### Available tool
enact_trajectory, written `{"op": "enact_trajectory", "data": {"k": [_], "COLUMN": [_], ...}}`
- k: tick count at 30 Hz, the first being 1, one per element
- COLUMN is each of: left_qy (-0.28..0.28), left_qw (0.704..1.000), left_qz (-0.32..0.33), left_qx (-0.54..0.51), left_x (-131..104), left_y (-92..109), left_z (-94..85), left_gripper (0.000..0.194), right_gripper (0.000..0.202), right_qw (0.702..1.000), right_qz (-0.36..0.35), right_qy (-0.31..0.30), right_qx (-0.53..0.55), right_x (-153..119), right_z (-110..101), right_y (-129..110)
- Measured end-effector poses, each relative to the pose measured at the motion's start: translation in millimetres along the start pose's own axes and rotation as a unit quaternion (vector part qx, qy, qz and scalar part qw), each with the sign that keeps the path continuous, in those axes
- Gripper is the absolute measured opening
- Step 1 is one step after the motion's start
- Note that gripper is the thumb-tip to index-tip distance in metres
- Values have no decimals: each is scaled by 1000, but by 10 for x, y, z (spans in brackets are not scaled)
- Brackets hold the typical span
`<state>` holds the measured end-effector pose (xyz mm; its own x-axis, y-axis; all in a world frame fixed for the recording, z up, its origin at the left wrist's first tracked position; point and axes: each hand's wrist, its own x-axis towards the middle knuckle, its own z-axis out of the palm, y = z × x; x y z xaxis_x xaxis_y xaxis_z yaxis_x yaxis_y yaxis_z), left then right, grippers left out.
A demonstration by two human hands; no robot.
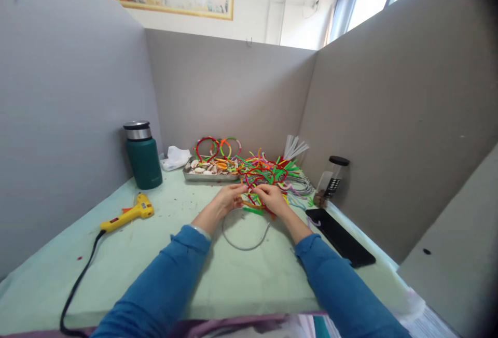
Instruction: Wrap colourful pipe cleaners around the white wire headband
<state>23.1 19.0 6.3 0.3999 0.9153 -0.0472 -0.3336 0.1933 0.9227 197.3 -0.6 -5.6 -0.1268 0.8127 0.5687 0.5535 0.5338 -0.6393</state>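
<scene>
My left hand (226, 199) and my right hand (272, 199) are close together over the table, fingers pinched. Between the fingertips shows a red pipe cleaner (250, 197), small and partly covered by my fingers, with the pile right behind. A thin grey headband hoop (245, 249) lies on the table just below my hands, its upper left part near my left wrist. A short green pipe cleaner (253, 211) lies at the hoop's top. Beyond my hands spreads a tangled heap of coloured pipe cleaners (278, 172).
A metal tray (212, 177) holds shells, with wrapped coloured hoops (207, 149) behind it. To the left are a yellow glue gun (128, 214) with its cord and a green bottle (143, 162). At right stand a clear jar (330, 180) and a black phone-like slab (342, 239). Grey partitions enclose the table.
</scene>
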Motion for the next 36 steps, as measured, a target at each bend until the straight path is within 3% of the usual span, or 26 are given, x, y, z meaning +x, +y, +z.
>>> {"op": "enact_trajectory", "data": {"k": [2, 6, 11, 13, 16, 20, 26, 30, 33, 36], "left_qy": [-13, 40, 54, 56, 65, 55, 46, 37, 46, 60], "left_qw": [1000, 999, 997, 996, 993, 992, 992, 990, 988, 987], "left_qz": [9, 14, 16, 9, -1, 2, 36, 58, 68, 63], "left_qx": [24, 14, -51, -68, -95, -115, -116, -126, -131, -138], "left_x": [9, 21, -4, -13, -15, -2, 5, 12, 21, 36], "left_y": [-101, -116, 14, 38, 42, 27, 7, 7, 8, 11], "left_z": [95, 116, -31, -90, -153, -202, -220, -216, -220, -236], "left_gripper": [21, 9, 7, 11, 21, 29, 29, 20, 17, 17], "right_gripper": [30, 30, 36, 39, 25, 25, 32, 33, 32, 28], "right_qw": [999, 995, 994, 978, 940, 918, 910, 937, 961, 926], "right_qz": [-32, -64, 6, 44, 104, 129, 150, 162, 238, 353], "right_qy": [-23, -59, -27, -44, -79, -128, -111, -65, -33, -38], "right_qx": [-21, -52, -107, -201, -317, -354, -370, -302, -137, 128], "right_x": [-22, -24, 19, 17, -9, -42, -28, 16, 37, 25], "right_z": [84, 117, -118, -237, -358, -342, -241, -349, -481, -617], "right_y": [-48, -78, 37, 117, 220, 248, 202, 253, 310, 327]}}
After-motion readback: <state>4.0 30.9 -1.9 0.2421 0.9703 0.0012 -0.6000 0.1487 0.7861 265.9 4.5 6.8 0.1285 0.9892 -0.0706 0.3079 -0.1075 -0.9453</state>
